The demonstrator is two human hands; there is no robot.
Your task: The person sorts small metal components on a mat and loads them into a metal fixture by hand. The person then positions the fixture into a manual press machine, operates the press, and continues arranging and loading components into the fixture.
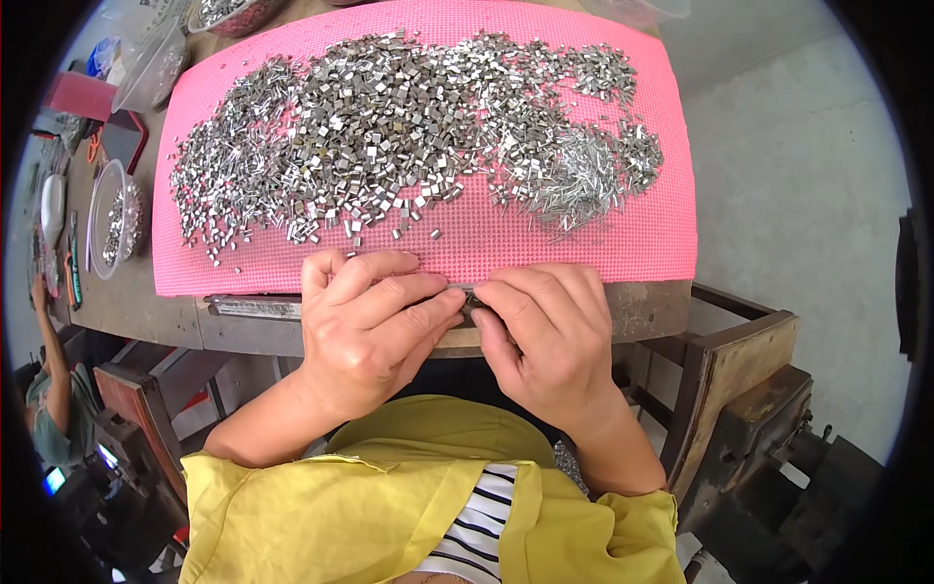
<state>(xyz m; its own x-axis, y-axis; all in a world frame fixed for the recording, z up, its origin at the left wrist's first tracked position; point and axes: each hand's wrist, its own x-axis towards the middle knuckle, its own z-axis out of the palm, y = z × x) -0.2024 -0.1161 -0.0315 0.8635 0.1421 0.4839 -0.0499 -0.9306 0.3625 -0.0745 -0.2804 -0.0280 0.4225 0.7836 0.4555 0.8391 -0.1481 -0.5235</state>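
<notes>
A pink ribbed mat (pixel 438 255) covers the bench in front of me. Small silvery metal pieces (pixel 379 117) lie spread over it, with a heap of thin metal pins (pixel 584 185) toward the right. At the mat's front edge, my left hand (pixel 362 336) has thumb and fingers closed together. Close beside it, my right hand (pixel 556 336) is closed in a pinch, the fingertips of both nearly meeting. A small dark piece shows between them, mostly hidden, so its kind is unclear. A long metal strip (pixel 255 308) lies along the bench edge, left of my left hand.
On the left stand a clear plastic tub (pixel 117 219) of metal bits and a larger clear container (pixel 156 68). Orange-handled scissors (pixel 94 146) lie nearby. Another person's arm (pixel 54 360) is at far left. A wooden-topped frame (pixel 735 380) stands to the right.
</notes>
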